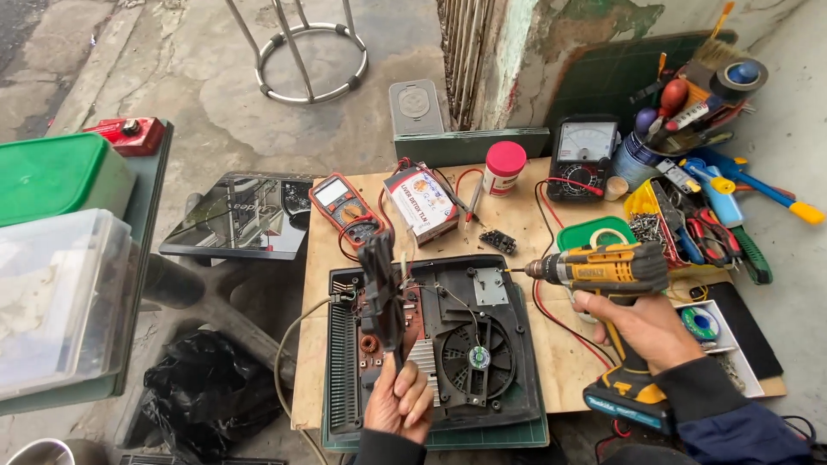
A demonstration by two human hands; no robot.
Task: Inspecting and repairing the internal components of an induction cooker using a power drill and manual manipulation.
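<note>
Low in the middle of the frame lies an opened induction cooker base (508,344), a black plastic shell resting on a green cutting mat (517,435) over a plywood board (517,224). Inside it sit a round cooling fan (476,357) at lower centre, a finned aluminium heat sink (425,360) beside it, a brown circuit board (372,331) on the left, and a small grey metal plate (489,286) near the upper edge.

The left hand (398,400), at bottom centre, is closed around the lower edge of a dark flat part (381,293) and holds it upright above the circuit board; motion blur smears the part, so its exact shape is hard to make out.

The right hand (642,327), right of centre, is wrapped tight around the grip of a yellow and black cordless drill (603,269), whose bit points left toward the shell's upper right corner. Whether the tip touches the shell cannot be told. The drill's battery (627,398) sits at the lower right, and the sleeve below it is cut off by the frame's bottom edge.

A red multimeter (346,207) and an analogue meter (584,155) lie farther up the board.
</note>
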